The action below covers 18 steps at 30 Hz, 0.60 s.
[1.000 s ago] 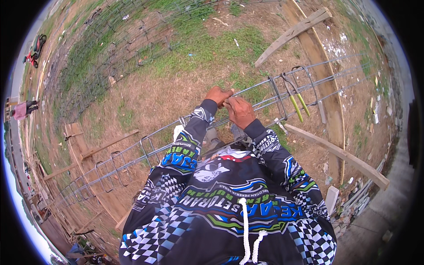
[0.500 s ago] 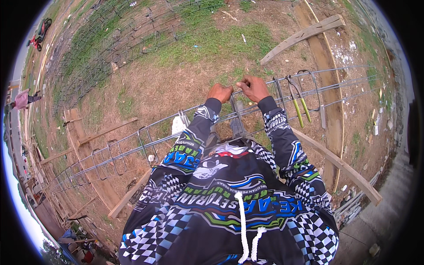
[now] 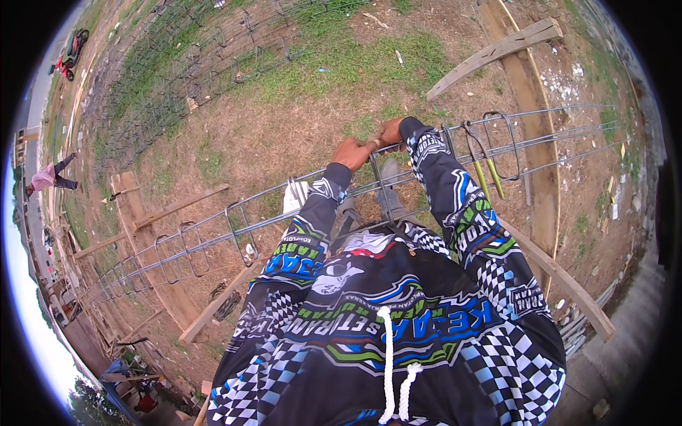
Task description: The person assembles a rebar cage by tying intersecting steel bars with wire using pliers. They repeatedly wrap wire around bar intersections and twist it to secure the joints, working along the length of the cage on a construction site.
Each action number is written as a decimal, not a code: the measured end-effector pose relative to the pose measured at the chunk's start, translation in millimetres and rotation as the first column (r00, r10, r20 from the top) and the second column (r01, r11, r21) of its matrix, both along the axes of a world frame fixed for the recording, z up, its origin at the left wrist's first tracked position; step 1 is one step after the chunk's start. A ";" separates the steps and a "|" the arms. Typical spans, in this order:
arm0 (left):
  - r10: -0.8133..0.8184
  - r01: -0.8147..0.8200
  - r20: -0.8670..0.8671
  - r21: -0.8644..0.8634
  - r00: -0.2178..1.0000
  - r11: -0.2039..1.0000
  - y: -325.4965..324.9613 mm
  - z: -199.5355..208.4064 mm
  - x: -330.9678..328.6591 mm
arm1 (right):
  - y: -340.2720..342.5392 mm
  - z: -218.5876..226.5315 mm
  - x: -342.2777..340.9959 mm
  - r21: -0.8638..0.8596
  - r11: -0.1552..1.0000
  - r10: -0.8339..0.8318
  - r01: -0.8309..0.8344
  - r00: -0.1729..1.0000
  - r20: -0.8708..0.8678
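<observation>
A long rebar cage (image 3: 284,211) of thin steel bars with square stirrups stretches across in front of me. At its far top bar, my left hand (image 3: 353,153) is closed with its fingers bent close beside a stirrup (image 3: 381,177). My right hand (image 3: 391,133) is also closed, its fingertips meeting the left ones at that same joint. Whatever small thing they pinch is hidden by the fingers. To the right, pincers with yellow-green handles (image 3: 488,170) hang by their jaws from the top bar, beside another stirrup (image 3: 503,145).
Wooden planks (image 3: 526,53) and beams (image 3: 561,280) lie around and under the cage. More rebar cages (image 3: 206,78) rest on grass at the far left. A person in a pink top (image 3: 44,177) walks beyond; a red motorbike (image 3: 69,55) stands farther off.
My right hand has turned and shifted left and slightly up, its forearm now raised, closing in against my left hand. The distant person has moved a little.
</observation>
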<state>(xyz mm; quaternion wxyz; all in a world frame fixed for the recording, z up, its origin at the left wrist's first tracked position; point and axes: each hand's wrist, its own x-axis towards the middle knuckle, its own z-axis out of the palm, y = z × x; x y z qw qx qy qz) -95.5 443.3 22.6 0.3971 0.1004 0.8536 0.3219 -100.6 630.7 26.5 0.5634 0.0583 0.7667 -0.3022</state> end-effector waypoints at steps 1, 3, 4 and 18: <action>-0.043 0.043 -0.005 0.018 0.999 0.999 -2.3 0.0 -0.4 | 1.7 1.9 -0.2 -0.034 0.999 0.030 -0.029 0.999 0.033; -0.069 0.069 -0.008 0.039 0.998 0.997 -3.5 -0.1 -1.0 | 2.3 8.7 0.2 -0.065 0.997 0.046 -0.043 0.998 0.049; -0.051 0.051 -0.005 0.042 0.999 0.998 -3.0 0.0 -1.0 | 2.4 6.3 6.1 0.004 0.999 0.045 -0.045 0.975 -0.219; -0.098 0.139 -0.208 0.189 0.973 0.972 -5.7 -43.6 2.1 | -39.2 30.8 110.3 0.208 0.963 0.002 0.171 0.769 -0.640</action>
